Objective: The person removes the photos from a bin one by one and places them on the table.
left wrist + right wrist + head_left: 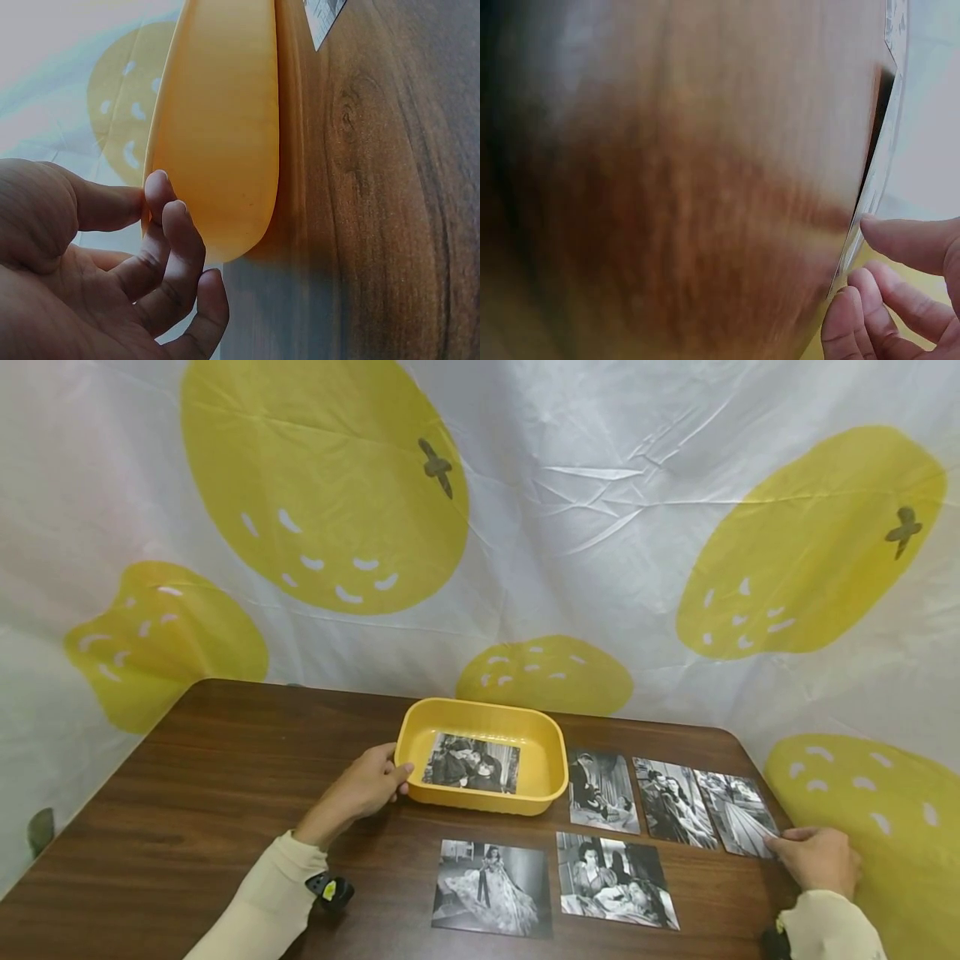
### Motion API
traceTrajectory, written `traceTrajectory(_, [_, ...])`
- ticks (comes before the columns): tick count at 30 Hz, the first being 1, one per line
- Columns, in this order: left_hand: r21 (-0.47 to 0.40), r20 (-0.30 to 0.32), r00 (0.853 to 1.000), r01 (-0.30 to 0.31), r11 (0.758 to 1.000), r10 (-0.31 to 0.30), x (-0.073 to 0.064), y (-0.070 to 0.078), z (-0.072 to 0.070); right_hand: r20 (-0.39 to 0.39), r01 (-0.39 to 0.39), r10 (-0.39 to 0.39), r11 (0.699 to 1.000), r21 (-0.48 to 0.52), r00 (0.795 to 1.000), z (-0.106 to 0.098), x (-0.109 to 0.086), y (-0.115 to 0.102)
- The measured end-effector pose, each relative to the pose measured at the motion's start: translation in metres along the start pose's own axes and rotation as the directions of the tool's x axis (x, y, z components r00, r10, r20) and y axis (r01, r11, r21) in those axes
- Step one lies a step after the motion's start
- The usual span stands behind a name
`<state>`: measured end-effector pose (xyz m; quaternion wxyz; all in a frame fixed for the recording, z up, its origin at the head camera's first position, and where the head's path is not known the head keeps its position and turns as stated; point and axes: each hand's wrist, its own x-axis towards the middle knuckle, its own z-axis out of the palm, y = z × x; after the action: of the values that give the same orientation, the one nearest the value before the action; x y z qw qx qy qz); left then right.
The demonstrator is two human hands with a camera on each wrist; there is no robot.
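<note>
My left hand (372, 781) grips the left rim of a yellow plastic tray (480, 799); in the left wrist view the thumb sits on one side of the rim, fingertips on the other. Inside the tray lies a black-and-white photo print (474, 763). At the table's right side, my right hand (823, 860) pinches the near right corner of another photo print (738, 818). Seen from the right wrist, this photo print (871, 180) is edge-on, with thumb and fingertips at its edge and a dark gap along the wood.
Two more photos, one (602, 795) beside the tray and one (670, 797) overlapping the pinched print, lie flat. Nearer the front are a photo of a wide gown (491, 893) and another photo (615, 883). A lemon-print curtain (570, 568) hangs behind the brown wooden table (247, 760).
</note>
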<state>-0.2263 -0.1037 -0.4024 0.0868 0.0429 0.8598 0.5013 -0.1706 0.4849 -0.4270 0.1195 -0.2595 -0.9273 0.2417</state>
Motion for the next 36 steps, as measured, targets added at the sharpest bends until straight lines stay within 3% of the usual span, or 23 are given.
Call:
traceTrajectory(8, [0.000,0.001,1.000,0.003,1.000,-0.003,0.000,0.000,0.000,-0.026,0.031,-0.030,0.999,0.013,0.999,0.000,-0.001,-0.020])
traceTrajectory(13, [-0.003,-0.002,1.000,0.001,1.000,-0.001,0.000,-0.001,0.000,-0.044,0.158,-0.157,0.987,0.025,0.987,-0.002,-0.001,-0.053])
traceTrajectory(16, [-0.011,0.004,1.000,-0.003,1.000,0.003,0.000,0.000,0.000,-0.043,0.252,-0.250,0.967,0.036,0.967,-0.003,-0.003,-0.078])
traceTrajectory(22, [-0.014,0.008,1.000,-0.008,1.000,0.008,-0.001,0.001,-0.001,-0.048,0.417,-0.415,0.905,0.081,0.909,0.002,-0.007,-0.138])
traceTrajectory(28, [-0.016,0.009,1.000,-0.006,1.000,0.006,-0.001,0.001,0.000,0.000,0.565,-0.575,0.803,0.190,0.818,0.012,-0.017,-0.198])
traceTrajectory(32, [-0.017,0.012,1.000,-0.003,1.000,0.003,-0.001,0.000,0.000,0.076,0.604,-0.639,0.755,0.255,0.766,0.025,-0.027,-0.232])
traceTrajectory(36, [-0.017,0.007,1.000,0.003,1.000,-0.003,0.000,0.000,0.000,0.153,0.620,-0.669,0.737,0.271,0.728,0.042,-0.039,-0.262])
